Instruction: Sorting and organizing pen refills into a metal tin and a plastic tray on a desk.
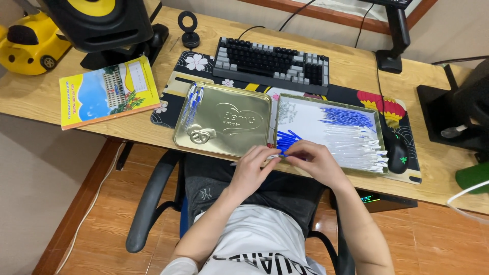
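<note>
Both hands meet at frame centre, left hand [253, 165] and right hand [311, 161] pinched shut on one thin pen part [279, 156], over the near edge of tray [379, 133] holding blue caps [287, 139] and clear barrels [356, 145], gold tin lid [224, 121] just left.

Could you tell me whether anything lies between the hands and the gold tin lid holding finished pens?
Nothing visible does. The left hand and right hand hold a blue pen part beside the gold rectangular tin lid.
</note>
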